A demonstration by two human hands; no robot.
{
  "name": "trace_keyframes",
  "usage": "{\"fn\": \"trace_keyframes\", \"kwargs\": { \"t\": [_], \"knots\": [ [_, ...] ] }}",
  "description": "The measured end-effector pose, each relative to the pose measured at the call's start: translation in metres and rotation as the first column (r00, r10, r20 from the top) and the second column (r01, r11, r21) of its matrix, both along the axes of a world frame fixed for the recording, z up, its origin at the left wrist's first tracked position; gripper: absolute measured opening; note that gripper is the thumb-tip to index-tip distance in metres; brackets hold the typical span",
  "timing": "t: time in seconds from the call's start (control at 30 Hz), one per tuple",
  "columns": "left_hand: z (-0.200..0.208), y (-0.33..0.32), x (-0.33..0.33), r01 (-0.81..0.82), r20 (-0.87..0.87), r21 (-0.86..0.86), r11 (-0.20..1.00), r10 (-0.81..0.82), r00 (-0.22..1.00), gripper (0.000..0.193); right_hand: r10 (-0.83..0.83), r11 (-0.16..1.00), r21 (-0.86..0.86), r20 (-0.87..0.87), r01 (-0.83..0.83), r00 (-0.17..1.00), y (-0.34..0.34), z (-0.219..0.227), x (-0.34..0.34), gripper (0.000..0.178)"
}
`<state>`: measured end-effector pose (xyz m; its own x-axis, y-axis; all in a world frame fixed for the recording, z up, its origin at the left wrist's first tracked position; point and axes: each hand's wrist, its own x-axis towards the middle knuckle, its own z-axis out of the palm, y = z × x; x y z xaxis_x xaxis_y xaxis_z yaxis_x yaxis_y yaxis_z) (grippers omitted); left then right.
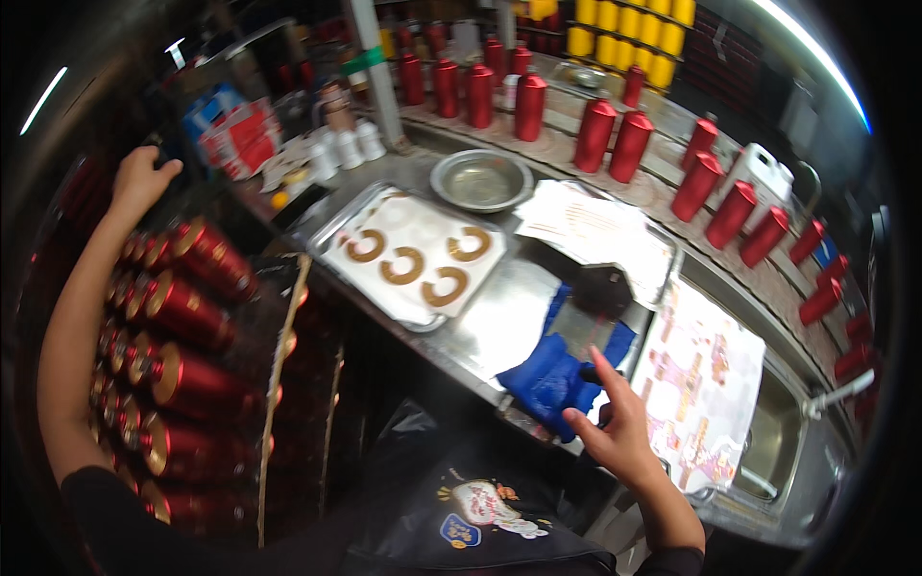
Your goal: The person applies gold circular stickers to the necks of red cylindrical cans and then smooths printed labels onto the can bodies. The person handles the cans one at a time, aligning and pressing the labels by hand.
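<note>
At the far left my left hand (142, 184) is raised above rows of shiny red bottles (197, 317) with gold-coloured collars. Its thumb stands apart from the loosely bent fingers, and I see nothing in it. My right hand (619, 427) is over the counter's front edge, thumb and index finger spread apart. It is nearest to a blue cloth (547, 379), which is draped around a holder with a dark block (602, 291) at its far end. Whether the fingertips touch the cloth I cannot tell. Left of the cloth, a metal tray (415, 322) carries several brown C-shaped pieces (401, 266) on white paper.
Behind the tray stands a round metal bowl (480, 180). White sheets (595, 226) and a sheet with coloured printed pieces (706, 374) lie right of it, before a sink (776, 437). Red bottles (595, 134) line the back ledge, with a white jug (762, 175) among them.
</note>
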<state>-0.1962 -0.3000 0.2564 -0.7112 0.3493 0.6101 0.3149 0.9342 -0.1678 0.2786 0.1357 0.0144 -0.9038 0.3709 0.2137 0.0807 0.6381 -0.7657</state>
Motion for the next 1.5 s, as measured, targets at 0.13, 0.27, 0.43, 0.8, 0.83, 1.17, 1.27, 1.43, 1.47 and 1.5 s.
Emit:
{"fn": "trace_keyframes", "kwargs": {
  "t": [0.13, 0.27, 0.43, 0.8, 0.83, 1.17, 1.27, 1.43, 1.47, 1.5],
  "knots": [
    [-0.007, 0.159, 0.012, 0.422, 0.289, 0.368, 0.829, -0.533, 0.795, 0.026, -0.002, 0.999, -0.046, 0.018, 0.002, 1.000, 0.002, 0.004, 0.018, 0.078],
    [-0.082, 0.359, 0.024, 0.652, 0.409, 0.306, 0.694, -0.714, 0.568, 0.042, -0.094, 0.993, -0.076, 0.010, 0.094, 0.996, -0.001, -0.004, 0.039, 0.079],
    [-0.155, 0.580, -0.012, 0.582, 0.395, 0.380, 0.719, -0.695, 0.600, 0.102, -0.485, 0.772, -0.391, 0.148, 0.501, 0.862, -0.008, -0.019, 0.085, 0.077],
    [-0.248, 0.746, -0.077, 0.489, 0.196, 0.650, 0.582, -0.750, 0.632, 0.094, -0.716, 0.330, -0.449, 0.453, 0.830, 0.530, 0.018, -0.022, 0.088, 0.068],
    [-0.244, 0.731, -0.074, 0.469, 0.161, 0.722, 0.508, -0.783, 0.601, 0.092, -0.736, 0.364, -0.455, 0.395, 0.813, 0.550, 0.021, -0.022, 0.080, 0.070],
    [-0.202, 0.493, -0.004, -0.718, -0.096, 0.696, 0.010, -0.990, -0.107, 0.055, -0.452, 0.751, -0.459, 0.166, 0.475, 0.876, 0.043, 0.014, -0.001, 0.068],
    [-0.196, 0.444, 0.014, -0.693, -0.057, 0.720, -0.037, -0.998, -0.007, 0.051, -0.345, 0.824, -0.431, 0.130, 0.367, 0.929, 0.040, 0.038, -0.037, 0.067],
    [-0.172, 0.389, 0.038, -0.686, 0.057, 0.728, 0.011, -0.997, 0.045, 0.044, -0.246, 0.862, -0.440, 0.068, 0.250, 0.967, 0.031, 0.069, -0.102, 0.063],
    [-0.167, 0.380, 0.049, -0.673, 0.108, 0.738, 0.048, -0.993, 0.047, 0.038, -0.227, 0.868, -0.431, 0.093, 0.245, 0.969, 0.029, 0.074, -0.110, 0.062],
    [-0.161, 0.372, 0.059, -0.579, 0.130, 0.811, 0.083, -0.991, 0.040, 0.038, -0.230, 0.902, -0.359, 0.075, 0.241, 0.970, 0.026, 0.077, -0.118, 0.063]
  ]
}}
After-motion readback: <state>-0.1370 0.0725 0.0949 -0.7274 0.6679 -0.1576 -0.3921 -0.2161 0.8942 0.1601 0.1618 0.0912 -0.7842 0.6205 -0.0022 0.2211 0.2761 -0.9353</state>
